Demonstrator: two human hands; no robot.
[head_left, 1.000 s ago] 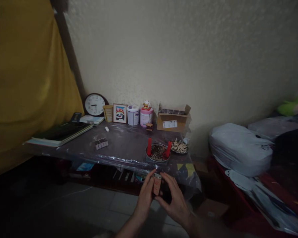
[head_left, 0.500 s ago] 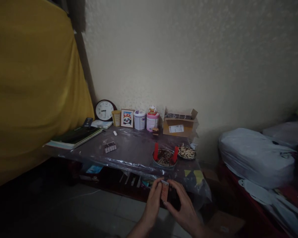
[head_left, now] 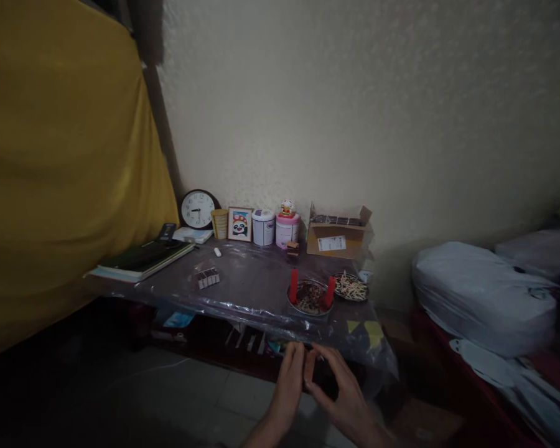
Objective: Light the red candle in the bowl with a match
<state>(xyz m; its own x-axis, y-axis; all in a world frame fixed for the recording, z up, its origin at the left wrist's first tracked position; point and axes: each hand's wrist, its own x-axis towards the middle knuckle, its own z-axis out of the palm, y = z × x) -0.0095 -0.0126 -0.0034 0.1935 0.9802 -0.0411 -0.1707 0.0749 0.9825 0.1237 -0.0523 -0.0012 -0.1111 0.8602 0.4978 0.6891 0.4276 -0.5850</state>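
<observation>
My left hand (head_left: 289, 376) and my right hand (head_left: 338, 379) hold a small brown matchbox (head_left: 309, 367) between them, in front of the table's near edge. Left fingers press along its left side. The right thumb is at its lower end and the right fingers are at its upper end, partly hiding it. Beyond them on the table stands a round tin (head_left: 310, 297) of dark-tipped bits with two red upright pieces at its sides. Right of the tin lies a plate of pale matchsticks (head_left: 351, 287). A wrapped block of matchboxes (head_left: 208, 277) sits farther left.
Plastic sheeting covers the table (head_left: 252, 274). Along the wall stand a clock (head_left: 198, 209), a yellow cup (head_left: 219, 224), a panda picture (head_left: 239, 224), two canisters (head_left: 264, 228) and an open carton (head_left: 338, 239). Books (head_left: 142, 261) lie at left; a white bag (head_left: 483, 298) is at right.
The matchbox has turned and tilted between my hands; the pale end that showed at its top is now hidden. My fingers have closed in over its upper end.
</observation>
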